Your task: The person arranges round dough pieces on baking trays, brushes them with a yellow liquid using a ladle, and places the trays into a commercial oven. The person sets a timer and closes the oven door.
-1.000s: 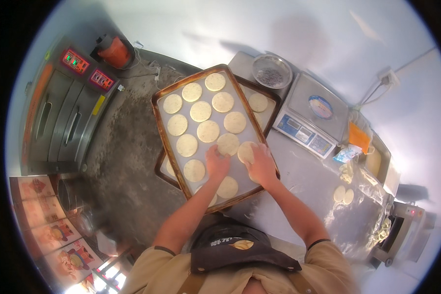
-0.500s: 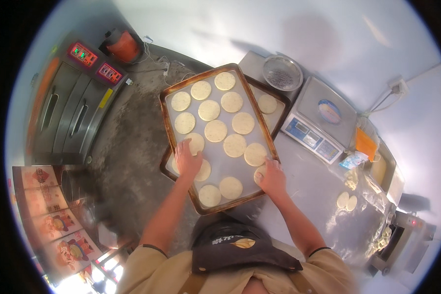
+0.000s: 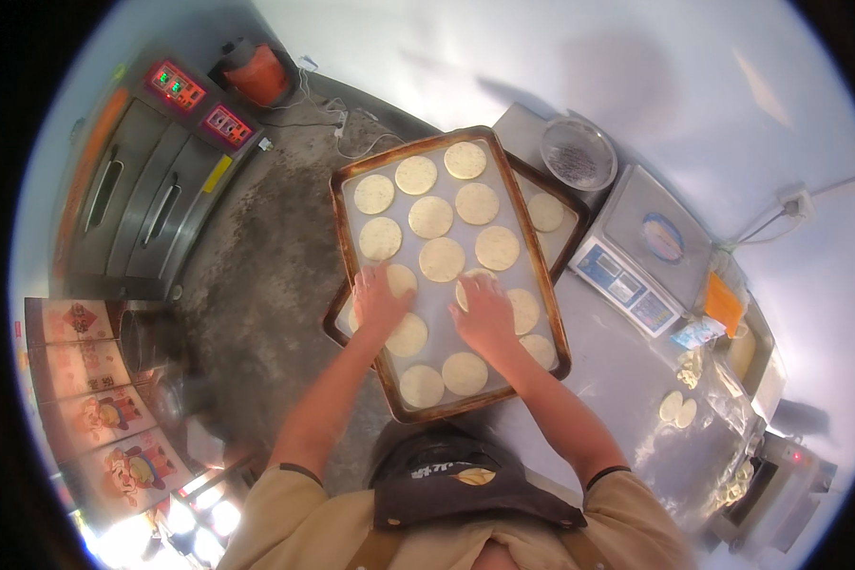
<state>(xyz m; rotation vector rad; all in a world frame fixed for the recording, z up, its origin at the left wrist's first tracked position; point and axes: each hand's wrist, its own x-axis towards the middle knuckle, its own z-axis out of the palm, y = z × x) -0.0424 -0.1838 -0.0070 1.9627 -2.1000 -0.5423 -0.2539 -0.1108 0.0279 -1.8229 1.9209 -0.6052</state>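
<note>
A baking tray [image 3: 434, 318] with a browned rim and pale lining carries several round, flat, pale dough discs. My left hand [image 3: 380, 302] rests over the tray's left side, fingers spread against a dough disc [image 3: 403, 279] whose left edge it hides. Near the tray's middle, my right hand [image 3: 484, 315] lies with fingers apart on another dough disc [image 3: 463, 293], mostly covering it. Beneath sits a second tray [image 3: 579, 226], turned at an angle, with a dough disc [image 3: 545, 212] showing at its right end.
Right of the trays are a metal bowl [image 3: 578, 154] and a digital scale [image 3: 627, 256]. Two small dough pieces [image 3: 677, 408] lie on the metal table [image 3: 598, 351]. A deck oven [image 3: 128, 204] stands left, with an orange container [image 3: 258, 76] behind it. Printed boxes [image 3: 128, 418] are lower left.
My right hand has moved left from the tray's right edge to a disc near the middle. My left hand stays by the same disc. The whole view has shifted slightly.
</note>
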